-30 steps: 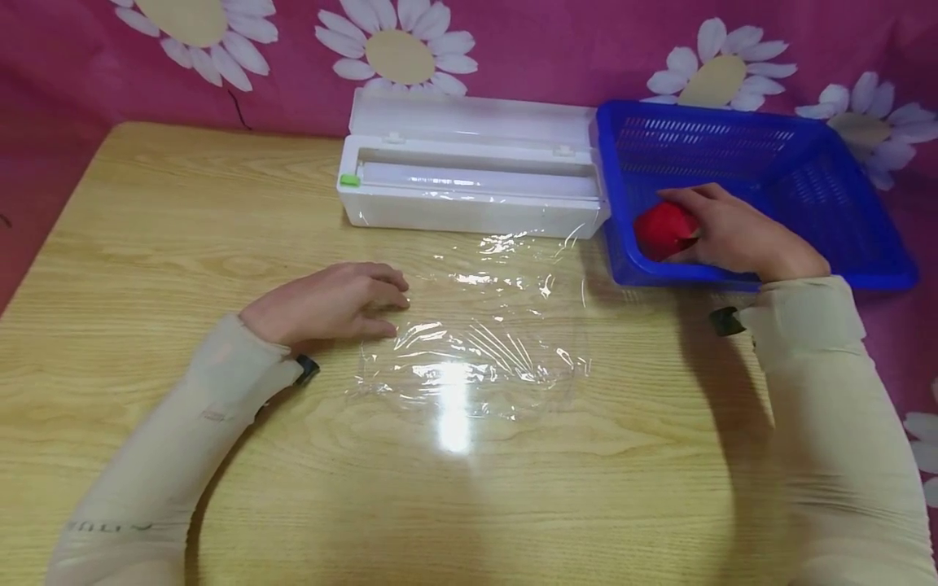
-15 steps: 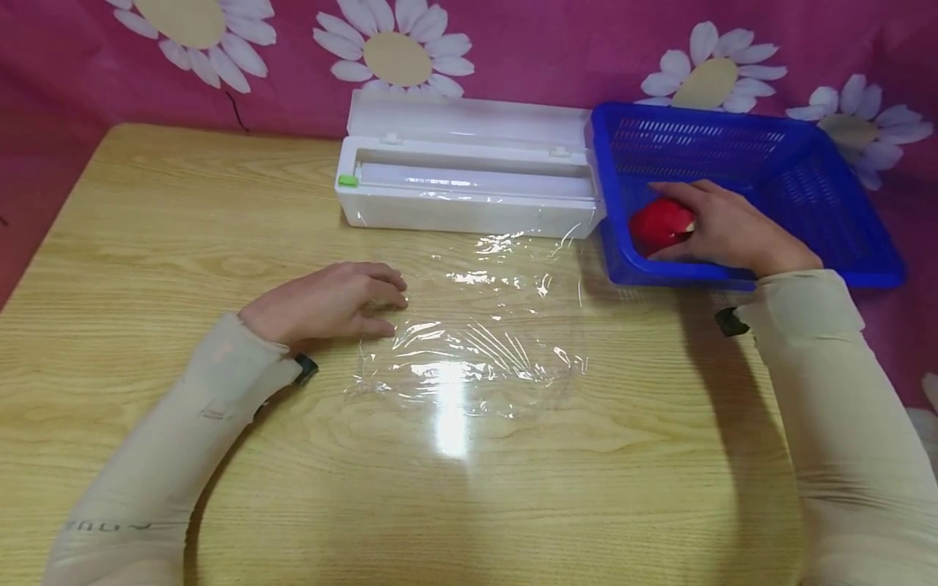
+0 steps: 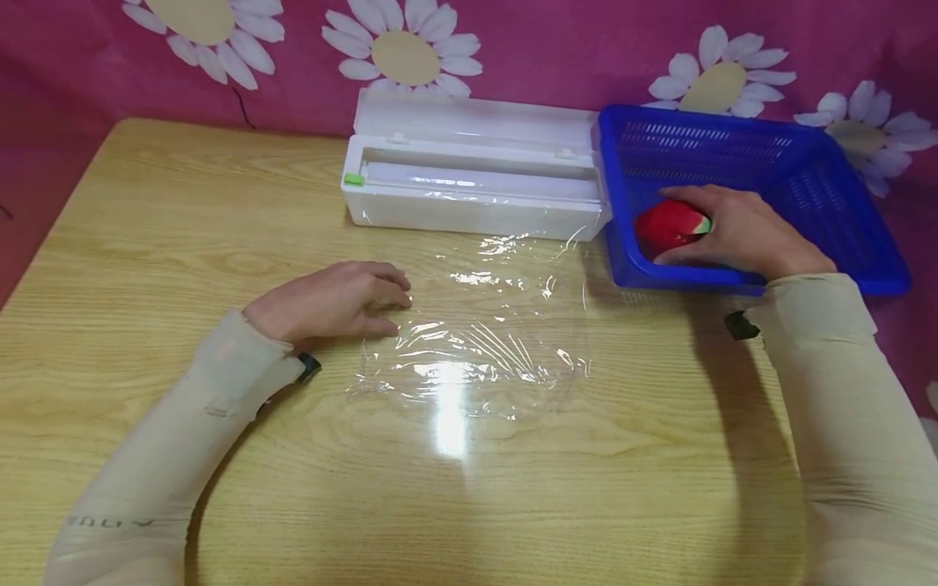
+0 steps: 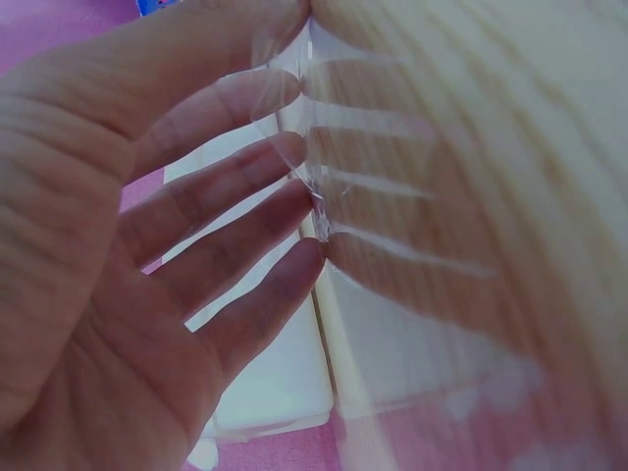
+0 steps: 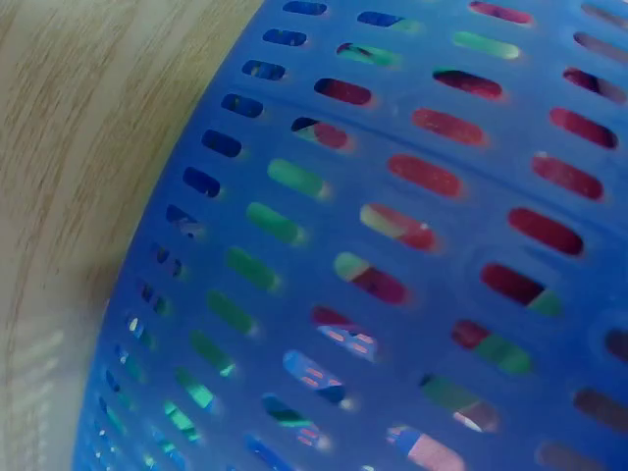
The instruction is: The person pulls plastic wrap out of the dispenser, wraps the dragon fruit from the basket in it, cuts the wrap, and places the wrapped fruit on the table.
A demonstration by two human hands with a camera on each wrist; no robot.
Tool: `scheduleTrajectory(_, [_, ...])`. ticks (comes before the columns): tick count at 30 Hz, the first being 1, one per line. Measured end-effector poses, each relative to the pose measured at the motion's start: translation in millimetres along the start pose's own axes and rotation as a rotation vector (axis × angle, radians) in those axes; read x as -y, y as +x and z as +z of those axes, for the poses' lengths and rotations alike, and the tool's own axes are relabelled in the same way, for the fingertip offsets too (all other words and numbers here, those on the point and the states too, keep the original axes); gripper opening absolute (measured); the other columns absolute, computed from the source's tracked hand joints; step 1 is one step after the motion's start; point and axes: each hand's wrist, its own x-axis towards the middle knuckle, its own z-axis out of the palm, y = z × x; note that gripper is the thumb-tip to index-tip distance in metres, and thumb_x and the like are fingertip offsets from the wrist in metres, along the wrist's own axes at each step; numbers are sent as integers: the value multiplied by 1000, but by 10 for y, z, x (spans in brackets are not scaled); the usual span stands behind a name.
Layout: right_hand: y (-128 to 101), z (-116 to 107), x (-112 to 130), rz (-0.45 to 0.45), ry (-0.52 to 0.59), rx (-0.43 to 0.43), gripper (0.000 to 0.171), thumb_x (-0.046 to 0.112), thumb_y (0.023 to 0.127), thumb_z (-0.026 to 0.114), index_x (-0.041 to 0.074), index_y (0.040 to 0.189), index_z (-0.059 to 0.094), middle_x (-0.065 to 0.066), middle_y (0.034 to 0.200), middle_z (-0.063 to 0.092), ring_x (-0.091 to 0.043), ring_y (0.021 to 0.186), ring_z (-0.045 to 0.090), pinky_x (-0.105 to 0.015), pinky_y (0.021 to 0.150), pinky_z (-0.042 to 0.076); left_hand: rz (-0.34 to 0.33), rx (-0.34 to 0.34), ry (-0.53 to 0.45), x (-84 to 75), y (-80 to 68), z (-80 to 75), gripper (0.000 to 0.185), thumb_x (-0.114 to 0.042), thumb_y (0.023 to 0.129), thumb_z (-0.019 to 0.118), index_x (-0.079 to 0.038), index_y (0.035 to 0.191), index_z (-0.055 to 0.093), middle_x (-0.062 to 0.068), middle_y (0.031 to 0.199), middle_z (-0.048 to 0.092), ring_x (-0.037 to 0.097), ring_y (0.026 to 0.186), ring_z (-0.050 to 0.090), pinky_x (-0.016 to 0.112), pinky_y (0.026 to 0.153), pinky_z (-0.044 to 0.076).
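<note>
A pink cloth with white daisies (image 3: 410, 53) hangs behind a pale wooden table (image 3: 146, 228). At the far right of the table sits a blue slotted basket (image 3: 821, 163), and just left of it, touching or nearly so, a white cling-film dispenser (image 3: 469, 179) with its lid up. A sheet of clear film (image 3: 476, 342) lies flat in the middle, crinkled near its edges. The right hand (image 3: 740, 232) reaches into the basket's near-left corner, fingers curled over a red and green watermelon-slice toy (image 3: 670, 224). The left hand (image 3: 330, 301) lies flat with fingers spread, tips pressing the film's left edge. The film is light and clingy: if those fingers lift or drag, the sheet could likely bunch or fold onto itself. The toy could also snag the basket wall when lifted.
</note>
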Motion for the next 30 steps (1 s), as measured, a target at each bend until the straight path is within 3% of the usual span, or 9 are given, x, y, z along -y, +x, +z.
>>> scheduleTrajectory(7, [-8,24,-32,6,60,-15,101,55,74,90,20,157,44,-26,146,50,-46,127,50,-71,102,45,10,-4,10,-1,9,-4,42,-30,96,75,-12,133,70,9,149,59,28,142,54,47,121,45])
scheduleTrajectory(14, [3,58,-36,45,119,-1,99,51,76,90,21,158,42,-25,153,40,-48,132,43,-76,104,40,20,-3,12,-9,3,-16,42,-31,95,75,-12,133,71,9,149,59,29,142,54,47,120,45])
scheduleTrajectory(21, [11,50,-42,62,117,6,98,54,76,88,22,157,43,-26,149,43,-49,129,44,-76,101,42,18,7,4,-8,2,-32,42,-30,96,75,-12,133,70,10,149,59,30,142,54,48,120,45])
scheduleTrajectory(30, [6,54,-72,17,116,-22,96,54,75,89,22,155,46,-21,141,51,-43,123,51,-69,98,47,29,10,-3,12,7,-6,43,-29,96,75,-11,134,69,11,148,60,30,140,56,49,119,47])
